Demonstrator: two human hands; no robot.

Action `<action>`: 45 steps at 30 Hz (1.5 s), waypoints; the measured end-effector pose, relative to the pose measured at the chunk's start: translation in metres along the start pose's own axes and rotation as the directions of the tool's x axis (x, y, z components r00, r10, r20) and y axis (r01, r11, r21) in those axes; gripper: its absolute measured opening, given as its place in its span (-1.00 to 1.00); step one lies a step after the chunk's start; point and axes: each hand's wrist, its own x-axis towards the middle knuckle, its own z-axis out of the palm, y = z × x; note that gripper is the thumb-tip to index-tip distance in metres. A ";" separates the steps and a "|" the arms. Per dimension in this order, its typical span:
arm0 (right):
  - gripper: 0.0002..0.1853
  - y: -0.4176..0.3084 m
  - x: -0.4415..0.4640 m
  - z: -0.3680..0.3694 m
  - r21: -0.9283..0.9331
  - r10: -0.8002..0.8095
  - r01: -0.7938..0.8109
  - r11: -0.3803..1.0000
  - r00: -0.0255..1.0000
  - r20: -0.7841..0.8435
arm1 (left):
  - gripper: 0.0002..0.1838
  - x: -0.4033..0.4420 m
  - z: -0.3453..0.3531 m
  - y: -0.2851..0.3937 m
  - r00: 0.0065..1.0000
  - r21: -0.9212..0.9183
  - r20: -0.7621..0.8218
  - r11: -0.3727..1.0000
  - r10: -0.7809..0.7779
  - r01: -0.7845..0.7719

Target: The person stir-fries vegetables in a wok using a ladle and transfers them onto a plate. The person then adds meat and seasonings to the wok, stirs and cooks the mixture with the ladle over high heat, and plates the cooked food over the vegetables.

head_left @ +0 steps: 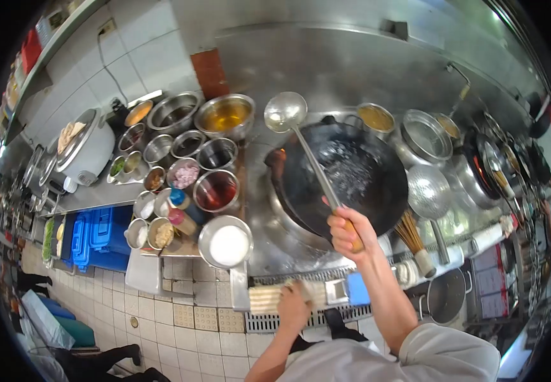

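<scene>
My right hand (352, 234) is closed around the wooden handle of a long metal ladle (315, 162). The ladle's bowl is raised at the far left of a large black wok (313, 197), and its shaft crosses above the wok. Dark, shiny liquid (345, 169) with bubbles or glints lies in the wok's bottom. Lower down, at the stove's front edge, my left hand (294, 307) is closed on a striped towel (266, 299); its fingertips are partly hidden.
Left of the stove stand several metal bowls, including one of yellow oil (226, 116) and one of white powder or granules (226, 243). At right are a perforated skimmer (428, 191), a bamboo brush (410, 232) and a strainer bowl (427, 135). A pot (447, 296) sits below.
</scene>
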 end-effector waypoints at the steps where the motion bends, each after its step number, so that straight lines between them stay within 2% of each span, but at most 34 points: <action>1: -0.77 -0.009 -0.027 -0.007 0.014 -0.007 0.007 1.000 1.000 -0.016 | -0.25 0.000 0.004 0.002 1.000 0.001 -0.013 1.000 -0.008 0.008; 3: -0.75 -0.028 -0.071 -0.022 -0.325 -0.112 0.040 0.945 0.972 -0.206 | -0.25 -0.004 0.009 0.006 0.997 -0.007 -0.073 1.000 -0.013 0.013; 4: -0.75 -0.039 -0.083 -0.030 -0.316 -0.110 0.038 0.948 0.971 -0.213 | -0.27 -0.007 0.008 0.011 0.992 -0.022 -0.118 0.999 -0.032 0.029; 6: -0.77 -0.060 -0.097 -0.045 -0.691 -0.224 -0.068 0.719 0.919 -0.324 | -0.21 -0.008 0.017 0.012 0.992 -0.005 -0.082 0.995 -0.097 0.097; 7: -0.61 -0.075 -0.104 -0.056 -0.815 -0.216 -0.141 0.561 0.926 -0.309 | -0.21 -0.013 0.016 0.021 0.991 0.004 -0.084 0.994 -0.106 0.106; 8: -0.61 -0.079 -0.110 -0.066 -0.812 -0.211 -0.137 0.567 0.929 -0.304 | -0.20 -0.018 0.013 0.032 0.981 0.105 -0.122 0.981 -0.153 0.166; 9: -0.51 -0.079 -0.117 -0.075 -0.954 -0.359 -0.150 0.258 0.902 -0.239 | -0.19 -0.020 0.008 0.045 0.968 0.204 -0.161 0.953 -0.193 0.224; 10: -0.41 -0.078 -0.123 -0.088 -0.979 -0.470 -0.185 -0.082 0.873 -0.126 | -0.19 -0.022 0.004 0.063 0.967 0.211 -0.163 0.950 -0.198 0.230; 11: -0.33 -0.080 -0.120 -0.130 -0.915 -0.490 -0.155 -0.372 0.870 0.052 | -0.19 -0.022 -0.001 0.085 0.960 0.183 -0.280 0.982 0.008 0.045; 12: -0.33 -0.080 -0.126 -0.132 -0.919 -0.481 -0.152 -0.364 0.876 0.045 | -0.20 -0.018 -0.004 0.104 0.897 0.179 -0.391 0.973 0.204 -0.143; 14: -0.33 -0.080 -0.130 -0.126 -0.808 -0.459 -0.314 -0.499 0.886 -0.061 | -0.35 0.009 -0.013 0.136 0.799 0.223 -0.461 0.922 0.387 -0.317; 15: -0.32 -0.081 -0.131 -0.127 -0.809 -0.451 -0.312 -0.497 0.890 -0.066 | -0.35 0.025 -0.009 0.137 0.798 0.229 -0.463 0.922 0.386 -0.313; 17: -0.31 -0.081 -0.135 -0.127 -0.799 -0.460 -0.302 -0.520 0.887 -0.036 | -0.54 0.059 0.009 0.130 0.780 0.155 -0.423 0.885 0.461 -0.439; 18: -0.31 -0.082 -0.135 -0.126 -0.786 -0.470 -0.297 -0.542 0.882 -0.009 | -0.54 0.065 0.007 0.134 0.778 0.159 -0.426 0.885 0.461 -0.437; 19: -0.34 -0.081 -0.139 -0.125 -0.786 -0.497 -0.266 -0.558 0.866 0.060 | -0.64 0.068 0.004 0.136 0.810 0.117 -0.376 0.890 0.450 -0.440; 20: -0.34 -0.078 -0.147 -0.123 -0.788 -0.491 -0.258 -0.558 0.869 0.063 | -0.73 0.069 0.003 0.136 0.840 0.072 -0.324 0.897 0.435 -0.436; 21: -0.47 -0.075 -0.161 -0.104 -0.755 -0.529 -0.089 -0.650 0.767 0.365 | -0.73 0.067 0.004 0.138 0.842 0.076 -0.329 0.901 0.427 -0.427; 22: -0.58 -0.070 -0.170 -0.095 -0.665 -0.515 0.058 -0.745 0.584 0.628 | -0.74 0.065 0.007 0.143 0.839 0.030 -0.347 0.899 0.418 -0.436; 24: -0.81 -0.030 -0.207 -0.116 -0.815 -0.454 0.273 -0.511 0.720 0.526 | -0.75 0.059 0.010 0.148 0.843 -0.013 -0.369 0.905 0.392 -0.426; 26: -0.85 0.006 -0.224 -0.152 -0.919 -0.249 0.148 -0.366 0.936 0.250 | -0.63 0.055 0.011 0.150 0.814 -0.052 -0.412 0.881 0.410 -0.470; 27: -0.79 0.024 -0.223 -0.196 -0.904 -0.200 -0.040 -0.426 0.978 0.051 | -0.56 0.043 0.009 0.155 0.792 -0.089 -0.472 0.872 0.388 -0.481; 28: -0.73 0.034 -0.214 -0.243 -0.841 -0.156 -0.202 -0.502 0.977 -0.142 | -0.50 0.028 0.002 0.161 0.764 -0.116 -0.539 0.866 0.356 -0.486; 30: -0.51 0.032 -0.197 -0.289 -0.566 -0.058 -0.359 -0.742 0.876 -0.479 | -0.44 -0.010 -0.006 0.150 0.774 -0.081 -0.512 0.876 0.372 -0.475; 32: -0.33 0.031 -0.191 -0.342 -0.477 -0.018 -0.417 -0.774 0.766 -0.642 | -0.48 -0.055 0.007 0.123 0.831 -0.136 -0.471 0.906 0.297 -0.400; 33: -0.27 0.034 -0.196 -0.356 -0.437 -0.021 -0.331 -0.837 0.815 -0.578 | -0.50 -0.080 0.018 0.103 0.863 -0.183 -0.441 0.917 0.245 -0.354; 34: -0.20 0.035 -0.198 -0.362 -0.394 -0.014 -0.243 -0.886 0.864 -0.503 | -0.55 -0.109 0.024 0.084 0.909 -0.234 -0.396 0.942 0.132 -0.239; 35: -0.19 0.033 -0.192 -0.355 -0.443 0.006 -0.346 -0.827 0.783 -0.623 | -0.60 -0.138 0.031 0.069 0.940 -0.294 -0.340 0.948 0.019 -0.125; 36: -0.16 0.033 -0.186 -0.349 -0.450 0.026 -0.464 -0.763 0.674 -0.738 | -0.60 -0.168 0.042 0.049 0.925 -0.299 -0.375 0.953 -0.067 -0.053; 38: -0.14 0.031 -0.191 -0.376 -0.546 0.083 -0.280 -0.789 0.833 -0.547 | -0.60 -0.232 0.068 0.007 0.893 -0.236 -0.418 0.969 -0.169 0.073; 39: -0.14 0.028 -0.190 -0.391 -0.544 0.129 -0.221 -0.809 0.837 -0.531 | -0.61 -0.265 0.078 -0.005 0.865 -0.264 -0.422 0.949 -0.273 0.171; 40: -0.10 0.028 -0.188 -0.401 -0.499 0.111 -0.203 -0.843 0.841 -0.530 | -0.61 -0.299 0.086 -0.017 0.828 -0.295 -0.420 0.919 -0.371 0.262; 42: -0.05 0.024 -0.181 -0.419 -0.439 0.123 -0.146 -0.887 0.840 -0.528 | -0.64 -0.363 0.101 -0.035 0.689 -0.404 -0.500 0.845 -0.524 0.350; 44: 0.01 0.023 -0.179 -0.426 -0.474 0.119 -0.217 -0.853 0.805 -0.582 | -0.66 -0.424 0.135 -0.065 0.379 -0.595 -0.540 0.659 -0.752 0.460; 45: 0.06 0.023 -0.179 -0.420 -0.478 0.118 -0.230 -0.848 0.797 -0.592 | -0.68 -0.455 0.148 -0.082 0.176 -0.724 -0.498 0.518 -0.849 0.456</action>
